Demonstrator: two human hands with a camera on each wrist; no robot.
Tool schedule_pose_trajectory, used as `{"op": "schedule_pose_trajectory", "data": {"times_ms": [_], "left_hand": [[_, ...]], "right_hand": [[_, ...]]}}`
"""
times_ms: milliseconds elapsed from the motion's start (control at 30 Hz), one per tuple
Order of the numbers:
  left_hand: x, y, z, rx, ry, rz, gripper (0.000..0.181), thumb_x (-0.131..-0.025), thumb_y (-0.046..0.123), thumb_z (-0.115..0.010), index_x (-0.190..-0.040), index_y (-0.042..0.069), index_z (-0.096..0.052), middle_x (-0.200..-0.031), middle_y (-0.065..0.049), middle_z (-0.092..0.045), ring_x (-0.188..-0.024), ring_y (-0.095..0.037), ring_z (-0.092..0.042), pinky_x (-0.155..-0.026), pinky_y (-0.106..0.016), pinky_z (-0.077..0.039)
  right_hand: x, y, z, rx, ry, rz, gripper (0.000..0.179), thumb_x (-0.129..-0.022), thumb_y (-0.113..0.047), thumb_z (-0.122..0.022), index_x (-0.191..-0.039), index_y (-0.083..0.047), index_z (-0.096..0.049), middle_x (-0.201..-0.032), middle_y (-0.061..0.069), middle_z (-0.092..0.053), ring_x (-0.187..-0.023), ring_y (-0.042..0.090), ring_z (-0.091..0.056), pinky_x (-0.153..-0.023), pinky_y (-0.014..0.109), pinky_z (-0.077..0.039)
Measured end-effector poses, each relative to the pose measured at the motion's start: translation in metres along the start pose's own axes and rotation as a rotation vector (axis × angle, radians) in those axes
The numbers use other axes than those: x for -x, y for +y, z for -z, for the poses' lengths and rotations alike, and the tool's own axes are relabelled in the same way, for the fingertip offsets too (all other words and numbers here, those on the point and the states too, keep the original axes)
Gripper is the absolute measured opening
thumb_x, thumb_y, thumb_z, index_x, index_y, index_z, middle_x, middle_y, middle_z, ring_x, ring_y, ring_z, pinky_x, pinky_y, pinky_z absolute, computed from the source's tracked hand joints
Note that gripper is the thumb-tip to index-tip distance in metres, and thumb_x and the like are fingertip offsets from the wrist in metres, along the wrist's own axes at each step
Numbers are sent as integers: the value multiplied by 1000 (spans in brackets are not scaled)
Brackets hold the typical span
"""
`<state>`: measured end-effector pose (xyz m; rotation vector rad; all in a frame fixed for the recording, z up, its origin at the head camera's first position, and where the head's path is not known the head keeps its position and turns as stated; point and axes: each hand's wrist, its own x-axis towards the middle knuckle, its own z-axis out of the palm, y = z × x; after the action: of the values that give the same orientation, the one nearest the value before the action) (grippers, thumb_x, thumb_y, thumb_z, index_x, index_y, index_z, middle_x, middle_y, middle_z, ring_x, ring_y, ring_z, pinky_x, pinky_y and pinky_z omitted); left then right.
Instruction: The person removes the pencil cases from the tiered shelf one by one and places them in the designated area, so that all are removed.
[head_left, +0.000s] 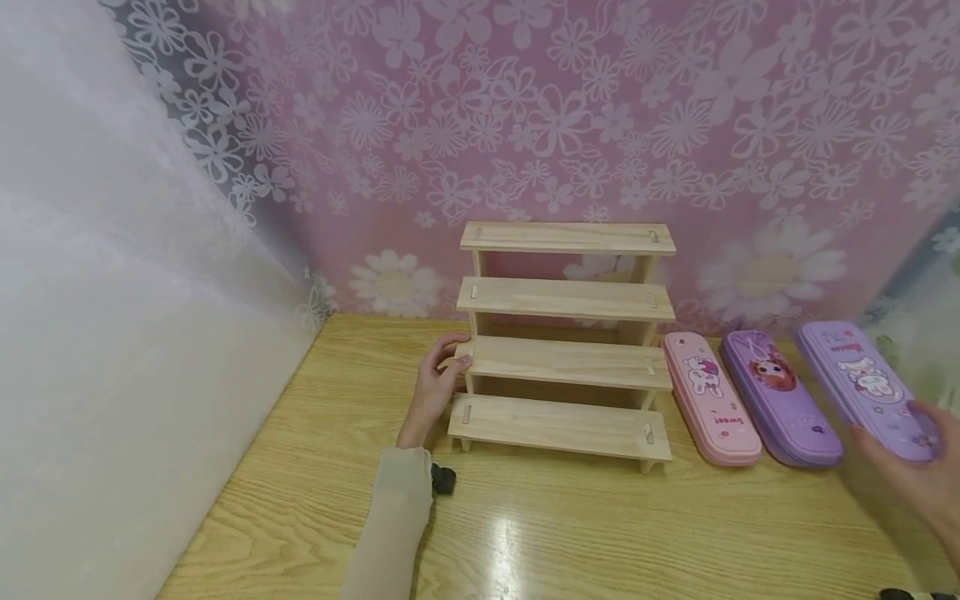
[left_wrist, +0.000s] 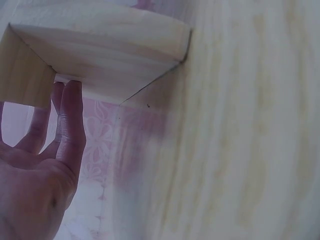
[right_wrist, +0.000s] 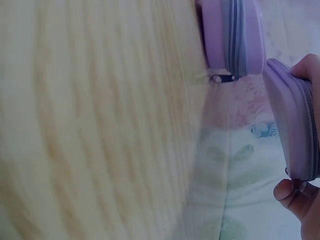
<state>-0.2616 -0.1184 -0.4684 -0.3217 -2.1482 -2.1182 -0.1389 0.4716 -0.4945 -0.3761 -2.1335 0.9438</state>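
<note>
My left hand [head_left: 436, 382] grips the left end of a pale wooden step shelf [head_left: 558, 418], thumb on top of the second board from the bottom. In the left wrist view, my left fingers [left_wrist: 72, 125] reach under a board of the rack. At the right, my right hand [head_left: 918, 467] pinches the near end of a lilac zip pencil case [head_left: 870, 379] with a white cartoon character on its lid. The right wrist view has this lilac case [right_wrist: 292, 120] raised off the table between thumb and fingers, close beside another purple case [right_wrist: 235, 37].
Between shelf and held case lie a pink pencil case [head_left: 708, 400] with a rabbit and a purple pencil case [head_left: 783, 400] with a red-haired figure. A flowered pink curtain [head_left: 525, 125] hangs behind the wood-grain table [head_left: 570, 533]; white cloth [head_left: 135, 292] bounds the left.
</note>
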Motion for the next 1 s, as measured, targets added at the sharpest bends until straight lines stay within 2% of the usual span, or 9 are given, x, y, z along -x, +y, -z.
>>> {"op": "schedule_pose_trajectory", "data": {"times_ms": [100, 167, 200, 300, 500, 567, 633, 733, 1000], "left_hand": [[0, 0, 0, -14, 1, -16, 37, -99, 11, -63, -135, 1, -59, -119, -20, -64, -82, -13, -63, -62, -28, -52], [0, 0, 0, -26, 1, -31, 37, -100, 11, -62, -135, 1, -59, -119, -21, -64, -87, -11, -63, -70, -31, -55], [0, 0, 0, -32, 2, -39, 37, -100, 11, -62, -135, 1, -59, -119, -22, -64, -90, -11, -63, -74, -33, -55], [-3, -5, -2, -41, 3, -53, 36, -101, 10, -61, -136, 1, -59, -120, -23, -64, -95, -12, -62, -83, -41, -57], [-10, -25, -3, -45, 27, -48, 33, -101, 9, -61, -134, 7, -62, -121, -20, -65, -93, -17, -63, -76, -39, -56], [-10, -26, -2, -46, 29, -48, 32, -101, 9, -62, -133, 9, -63, -121, -19, -65, -95, -17, -62, -74, -33, -54], [-9, -26, -2, -48, 25, -48, 31, -101, 11, -62, -132, 12, -64, -121, -18, -65, -96, -17, -62, -73, -27, -54], [-9, -27, -1, -44, 12, -38, 31, -101, 14, -62, -132, 16, -64, -122, -17, -65, -93, -20, -64, -72, -30, -56], [1, -20, 10, -166, -44, 37, 39, -103, 38, -62, -141, 30, -58, -131, -10, -63, -92, -24, -63, -64, -31, -50]], "right_hand": [[-3, 6, 1, 86, -59, -94, 73, -77, -11, -76, -147, -8, -54, -113, -24, -51, -96, -16, -32, -78, 8, -23], [-7, 10, 2, 152, -114, -119, 74, -80, -16, -75, -148, -1, -50, -126, 2, -61, -104, -2, -44, -80, 9, -23], [-9, 13, 2, 178, -141, -125, 75, -81, -18, -75, -148, 1, -48, -133, 16, -59, -109, 8, -48, -81, 9, -22], [-15, 20, 4, 222, -185, -107, 75, -83, -22, -74, -147, 6, -46, -142, 39, -47, -109, 7, -45, -79, 11, -21], [-18, 34, 4, 171, -215, -88, 70, -84, -21, -72, -140, 14, -46, -134, 44, -46, -92, -22, -16, -74, 10, -21], [-19, 37, 3, 184, -245, -101, 72, -86, -23, -70, -140, 15, -43, -135, 47, -44, -99, -12, -35, -77, 9, -21], [-20, 40, 3, 207, -273, -121, 74, -88, -26, -69, -141, 16, -41, -136, 48, -42, -107, 15, -50, -76, 11, -22], [-20, 42, 3, 242, -323, -146, 78, -90, -30, -68, -142, 18, -36, -134, 51, -38, -112, 59, -41, -73, 16, -25], [-26, 34, 2, 427, -404, -124, 89, -93, -44, -65, -147, 16, -29, -126, 53, -38, -109, 62, -39, -75, 56, -36]]}}
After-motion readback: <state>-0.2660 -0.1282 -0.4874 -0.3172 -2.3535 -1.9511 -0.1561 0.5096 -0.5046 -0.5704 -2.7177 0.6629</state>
